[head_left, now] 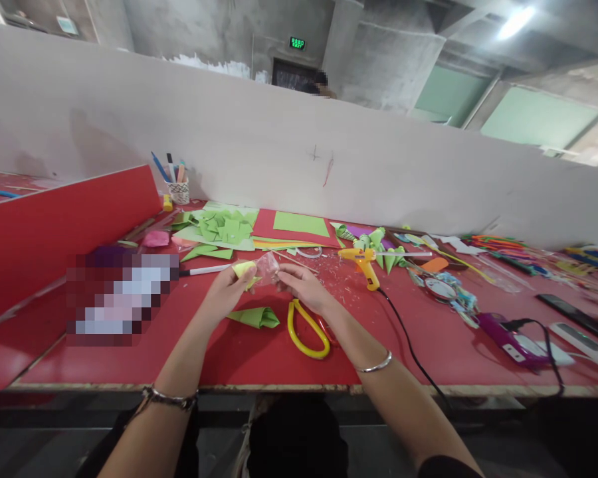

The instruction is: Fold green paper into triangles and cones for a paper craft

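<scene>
Over the red tabletop (418, 358), we are holding a yellow piece (244, 269) in our left hand's (232, 285) grip and pinching clear film (266, 267) beside it in our right hand's (301, 284) narrow grip. A white partition (259, 153) is standing behind; an exit sign (297, 43) is glowing beyond, on concrete.

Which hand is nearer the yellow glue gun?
Right. The right hand pinches clear plastic to the glue gun's left; the left hand, holding a yellow piece, is farther left.
</scene>
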The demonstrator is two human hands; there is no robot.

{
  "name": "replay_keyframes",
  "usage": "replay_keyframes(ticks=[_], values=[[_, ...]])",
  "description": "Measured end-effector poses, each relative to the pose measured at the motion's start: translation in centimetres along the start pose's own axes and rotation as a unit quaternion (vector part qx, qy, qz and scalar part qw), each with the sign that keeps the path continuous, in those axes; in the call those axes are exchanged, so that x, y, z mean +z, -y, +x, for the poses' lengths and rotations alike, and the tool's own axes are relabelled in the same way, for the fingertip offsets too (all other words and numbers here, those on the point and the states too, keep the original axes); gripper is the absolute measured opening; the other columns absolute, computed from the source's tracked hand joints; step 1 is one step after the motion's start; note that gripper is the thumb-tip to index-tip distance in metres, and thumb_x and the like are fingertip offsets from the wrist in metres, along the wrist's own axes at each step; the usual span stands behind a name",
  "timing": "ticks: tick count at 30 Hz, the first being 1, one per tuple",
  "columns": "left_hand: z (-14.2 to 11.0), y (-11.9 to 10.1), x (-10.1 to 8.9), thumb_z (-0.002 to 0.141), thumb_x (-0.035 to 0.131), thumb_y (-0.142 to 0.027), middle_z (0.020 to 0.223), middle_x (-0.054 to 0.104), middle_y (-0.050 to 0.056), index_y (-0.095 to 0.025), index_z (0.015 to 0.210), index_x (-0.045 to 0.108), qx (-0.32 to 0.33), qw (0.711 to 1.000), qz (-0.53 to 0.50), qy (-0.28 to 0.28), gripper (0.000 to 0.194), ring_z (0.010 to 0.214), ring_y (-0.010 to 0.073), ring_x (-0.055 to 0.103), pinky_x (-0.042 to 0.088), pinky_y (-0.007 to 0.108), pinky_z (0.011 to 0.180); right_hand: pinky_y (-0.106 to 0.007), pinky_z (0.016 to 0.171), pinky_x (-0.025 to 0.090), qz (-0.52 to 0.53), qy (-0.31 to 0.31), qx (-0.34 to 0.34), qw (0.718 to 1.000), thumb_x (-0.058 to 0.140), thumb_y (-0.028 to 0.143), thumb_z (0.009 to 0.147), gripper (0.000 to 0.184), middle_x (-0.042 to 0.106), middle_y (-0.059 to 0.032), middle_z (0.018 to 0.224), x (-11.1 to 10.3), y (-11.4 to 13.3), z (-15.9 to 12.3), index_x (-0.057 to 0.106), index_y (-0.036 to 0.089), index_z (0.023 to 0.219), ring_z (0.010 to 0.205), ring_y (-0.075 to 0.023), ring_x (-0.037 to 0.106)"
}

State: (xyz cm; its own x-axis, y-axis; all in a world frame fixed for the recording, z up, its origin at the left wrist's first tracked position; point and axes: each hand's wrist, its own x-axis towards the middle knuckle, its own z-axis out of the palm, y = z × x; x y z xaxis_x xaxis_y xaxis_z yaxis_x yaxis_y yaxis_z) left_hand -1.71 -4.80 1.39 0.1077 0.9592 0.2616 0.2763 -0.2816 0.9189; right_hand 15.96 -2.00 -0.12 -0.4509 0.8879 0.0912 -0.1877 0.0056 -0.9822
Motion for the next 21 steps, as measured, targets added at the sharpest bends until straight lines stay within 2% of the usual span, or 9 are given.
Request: replay_keyframes(ticks=[6,11,16,21], values=[[-0.12,-0.5,0.11,0.075,0.048,-0.049,0.063,0.052,-0.001,-0.015,0.076,0.056,-0.02,0.999,-0.033,0.035,0.035,0.058,0.0119,0.047,0.04,0.022,0.056,-0.021,0.061,0.043,0.05,0.043,0.058,0.996,0.067,0.038,0.065,0.024,0.062,0.0008,0.072,0.19,0.58,-0.26,0.066,0.016,0.077,0.058,-0.006,0.053],[-0.06,-0.43,0.11,0.076,0.047,-0.048,0.06,0.053,-0.001,-0.016,0.072,0.055,-0.008,0.999,-0.017,0.028,0.033,0.058,0.0122,0.048,0.039,0.022,0.058,-0.02,0.059,0.044,0.095,0.008,0.06,0.994,0.072,0.036,0.059,0.024,0.057,0.0041,0.062,0.3,0.63,-0.24,0.062,0.016,0.066,0.054,-0.0051,0.052],[-0.01,-0.38,0.03,0.078,0.046,-0.043,0.057,0.049,-0.002,-0.016,0.062,0.051,0.021,0.999,-0.003,0.03,0.031,0.055,0.0105,0.045,0.036,0.021,0.055,-0.021,0.056,0.045,0.126,-0.043,0.079,0.988,0.076,0.033,0.053,0.028,0.055,0.0059,0.059,0.25,0.3,0.0,0.058,0.016,0.065,0.05,-0.0048,0.051],[0.05,-0.21,0.03,0.078,0.044,-0.045,0.059,0.05,-0.002,-0.017,0.062,0.05,0.018,0.999,0.014,0.032,0.033,0.058,0.0118,0.046,0.037,0.022,0.056,-0.02,0.055,0.045,0.141,-0.052,0.072,0.986,0.077,0.031,0.052,0.028,0.052,0.007,0.056,0.09,0.0,0.21,0.056,0.017,0.064,0.05,-0.0046,0.05]])
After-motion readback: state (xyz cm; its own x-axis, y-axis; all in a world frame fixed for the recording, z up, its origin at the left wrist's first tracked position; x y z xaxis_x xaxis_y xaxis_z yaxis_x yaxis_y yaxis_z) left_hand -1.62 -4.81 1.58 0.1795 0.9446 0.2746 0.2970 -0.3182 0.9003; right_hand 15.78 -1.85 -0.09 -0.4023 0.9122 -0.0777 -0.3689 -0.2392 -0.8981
